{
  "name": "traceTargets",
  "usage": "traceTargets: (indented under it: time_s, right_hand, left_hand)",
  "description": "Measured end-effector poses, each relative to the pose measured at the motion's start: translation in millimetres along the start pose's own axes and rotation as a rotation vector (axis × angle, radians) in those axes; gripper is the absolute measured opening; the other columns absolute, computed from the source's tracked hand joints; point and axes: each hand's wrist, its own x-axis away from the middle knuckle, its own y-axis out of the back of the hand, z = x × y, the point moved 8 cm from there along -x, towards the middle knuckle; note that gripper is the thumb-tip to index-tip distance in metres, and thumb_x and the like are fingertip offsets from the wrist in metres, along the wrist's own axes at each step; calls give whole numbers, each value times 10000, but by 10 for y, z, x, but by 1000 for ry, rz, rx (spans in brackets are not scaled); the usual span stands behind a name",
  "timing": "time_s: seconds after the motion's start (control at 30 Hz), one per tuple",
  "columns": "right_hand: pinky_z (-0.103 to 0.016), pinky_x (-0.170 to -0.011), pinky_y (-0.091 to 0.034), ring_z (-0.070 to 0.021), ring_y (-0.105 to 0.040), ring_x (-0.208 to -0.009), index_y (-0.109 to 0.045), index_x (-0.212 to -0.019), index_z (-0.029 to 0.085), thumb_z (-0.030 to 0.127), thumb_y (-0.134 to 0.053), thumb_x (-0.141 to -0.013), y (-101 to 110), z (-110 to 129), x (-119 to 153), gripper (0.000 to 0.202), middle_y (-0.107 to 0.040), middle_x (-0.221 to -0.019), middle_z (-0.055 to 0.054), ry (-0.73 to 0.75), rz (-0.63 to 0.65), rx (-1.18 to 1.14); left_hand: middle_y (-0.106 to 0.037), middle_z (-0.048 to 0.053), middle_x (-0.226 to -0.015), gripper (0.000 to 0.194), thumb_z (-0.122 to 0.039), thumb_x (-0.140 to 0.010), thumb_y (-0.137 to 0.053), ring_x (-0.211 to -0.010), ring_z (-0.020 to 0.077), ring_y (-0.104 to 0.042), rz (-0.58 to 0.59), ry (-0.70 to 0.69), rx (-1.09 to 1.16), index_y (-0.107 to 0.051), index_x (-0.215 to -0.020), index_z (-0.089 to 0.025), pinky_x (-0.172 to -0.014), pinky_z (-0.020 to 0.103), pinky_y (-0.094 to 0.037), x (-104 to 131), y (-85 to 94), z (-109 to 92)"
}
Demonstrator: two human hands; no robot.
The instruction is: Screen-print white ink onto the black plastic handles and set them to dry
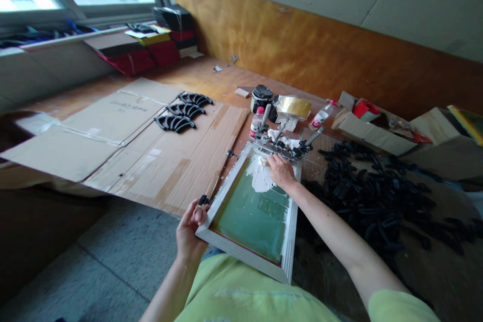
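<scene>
A screen-printing frame with pale wooden sides and a green mesh is tilted towards me, its far end at a metal hinge clamp. White ink is smeared over the far part of the mesh. My right hand is closed over that ink, gripping what looks like a small squeegee, mostly hidden by the fingers. At the frame's near left corner my left hand has its fingers curled. A small black piece shows at its fingertips; its full shape is hidden.
Black curved handles lie in rows on flattened cardboard at left. Many more form a black pile at right. Behind the clamp stand an ink tub, a tape roll and bottles. An open carton sits further right.
</scene>
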Motion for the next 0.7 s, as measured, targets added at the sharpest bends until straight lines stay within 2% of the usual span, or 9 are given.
traceTargets:
  time_s: [0.13,0.27,0.4,0.53,0.7]
  right_hand:
    - [-281,-774,-384,-205,-547,-912,-585,-895,194,90,-466,-870,11,54,84,160,-634,-928,-70,73,73,-19]
    - [-277,-760,-387,-206,-567,-915,-583,-906,190,121,-498,-871,66,-67,60,114,-645,-954,-79,-32,84,14]
    - [-267,-735,-387,-198,-589,-912,-596,-981,212,162,-525,-865,141,-96,-3,144,-667,-993,-56,-73,83,-22]
    - [-248,-687,-380,-187,-611,-873,-594,-1074,259,232,-610,-809,226,-173,-57,267,-681,-1012,-10,-148,125,-103]
    - [-243,-687,-373,-184,-615,-894,-602,-1075,261,234,-599,-820,264,-149,-190,256,-681,-1025,-13,-172,158,-80]
  left_hand:
    - [-378,-92,-444,93,-209,-741,-664,-396,39,-365,-4,1,-2,-683,-819,-163,-781,221,-560,2,0,-3]
    - [-388,-89,-449,80,-200,-743,-659,-399,39,-367,-7,11,-8,-682,-811,-166,-774,217,-557,8,-4,-9]
    - [-414,-84,-466,82,-203,-730,-668,-410,41,-375,15,10,-40,-679,-806,-174,-785,219,-549,33,-42,-45]
    - [-430,-75,-483,95,-234,-725,-679,-442,53,-406,56,-10,-96,-677,-806,-184,-810,219,-533,71,-108,-106]
    - [-436,-72,-492,128,-292,-717,-690,-465,58,-417,122,-55,-194,-666,-790,-189,-830,217,-510,136,-234,-214]
